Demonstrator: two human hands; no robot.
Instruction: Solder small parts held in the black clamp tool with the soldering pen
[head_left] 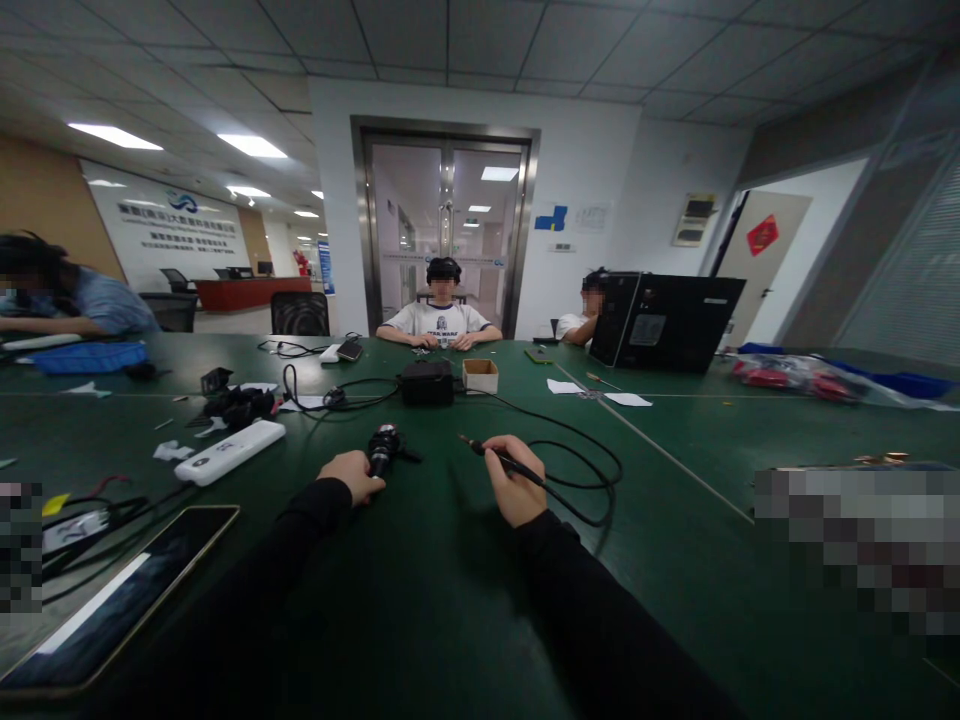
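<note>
Here, we hold a corded tool (pixel 474 444) in our right hand (pixel 517 482) and grip a black part (pixel 384 446) with our left (pixel 352 476).
Our right hand is closed in a pen-like pinch, the tool's tip pointing left, clear of the black part, and its cord (pixel 585 516) looping out to the right over the bench (pixel 427 600). Our left hand is mostly closed, fingers at the black part's lower end. Between us and the bench's far edge sit a black box (pixel 427 384) and, just right of it, an open carton (pixel 480 378); a person (pixel 442 318) sits at that edge. Toward the bench's left side, we have a white strip (pixel 232 453) and, nearer us, a phone (pixel 124 595).
</note>
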